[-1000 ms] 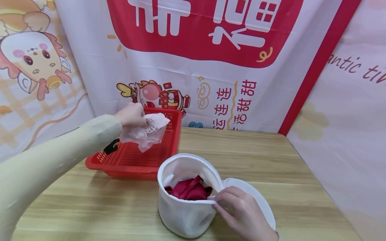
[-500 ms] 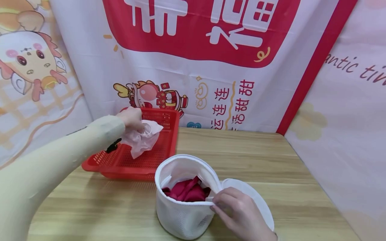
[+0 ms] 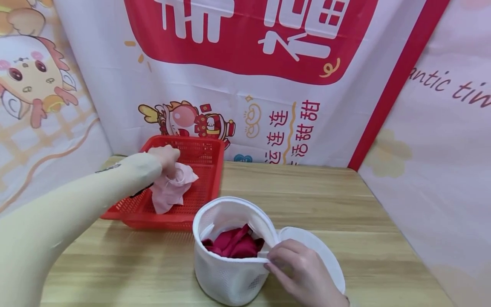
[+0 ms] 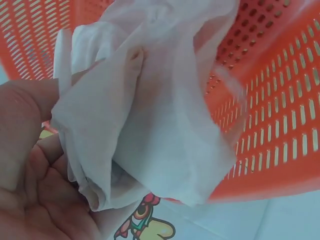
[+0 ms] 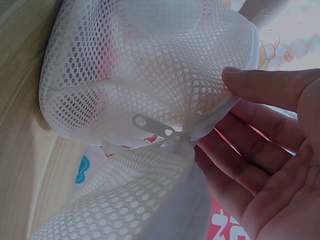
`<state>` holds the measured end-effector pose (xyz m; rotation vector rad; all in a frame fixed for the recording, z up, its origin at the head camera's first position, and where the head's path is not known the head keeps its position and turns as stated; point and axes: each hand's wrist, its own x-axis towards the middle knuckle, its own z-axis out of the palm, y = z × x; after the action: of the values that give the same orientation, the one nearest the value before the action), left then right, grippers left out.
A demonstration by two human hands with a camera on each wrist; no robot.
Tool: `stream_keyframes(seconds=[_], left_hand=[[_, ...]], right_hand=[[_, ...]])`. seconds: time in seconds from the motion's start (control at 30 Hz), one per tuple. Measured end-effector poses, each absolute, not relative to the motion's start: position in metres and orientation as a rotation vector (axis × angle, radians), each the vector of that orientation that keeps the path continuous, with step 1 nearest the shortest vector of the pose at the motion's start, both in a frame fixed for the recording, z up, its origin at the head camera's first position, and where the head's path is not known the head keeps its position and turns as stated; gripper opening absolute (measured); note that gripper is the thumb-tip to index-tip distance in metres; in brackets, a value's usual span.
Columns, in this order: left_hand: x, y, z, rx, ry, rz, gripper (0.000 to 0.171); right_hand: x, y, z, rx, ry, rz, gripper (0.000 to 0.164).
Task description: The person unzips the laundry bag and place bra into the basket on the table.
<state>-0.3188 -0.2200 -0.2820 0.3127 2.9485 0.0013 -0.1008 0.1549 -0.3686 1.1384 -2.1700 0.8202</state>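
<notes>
My left hand (image 3: 166, 158) reaches over the red plastic basket (image 3: 212, 187) and holds a thin, sheer whitish cloth (image 3: 172, 192). Close up in the left wrist view, the cloth (image 4: 160, 125) hangs in folds from the fingers, with the basket's slotted wall (image 4: 280, 125) behind it. A white mesh laundry bag (image 3: 230, 277) stands upright with its top open, and a dark red garment (image 3: 235, 244) lies inside. My right hand (image 3: 303, 270) pinches the bag's rim on its right side. A zipper pull (image 5: 150, 125) hangs near those fingers in the right wrist view.
The bag's round white lid (image 3: 318, 243) lies folded back to the right, partly behind the right hand. Something black (image 3: 141, 190) shows at the basket's left side under the forearm. Printed cloth backdrops (image 3: 307, 94) rise behind the wooden table (image 3: 307, 196).
The left hand has lowered with the whitish cloth, which hangs deeper over the basket. The right hand keeps its pinch on the bag's rim. The head view has shifted slightly.
</notes>
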Motion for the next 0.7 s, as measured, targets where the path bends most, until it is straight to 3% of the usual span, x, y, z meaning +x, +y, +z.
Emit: stream_keyframes(seconds=[0.43,0.7], left_hand=[[-0.333,-0.225,-0.298,0.436,2.886,-0.140,0.023],[-0.335,-0.232,-0.284,0.339,2.872,-0.045,0.038]], right_hand=[[-0.100,0.152,-0.370,1.114,-2.211,0.832,0.025],[-0.104,0.152,-0.372,1.154,-2.128,0.818,0.010]])
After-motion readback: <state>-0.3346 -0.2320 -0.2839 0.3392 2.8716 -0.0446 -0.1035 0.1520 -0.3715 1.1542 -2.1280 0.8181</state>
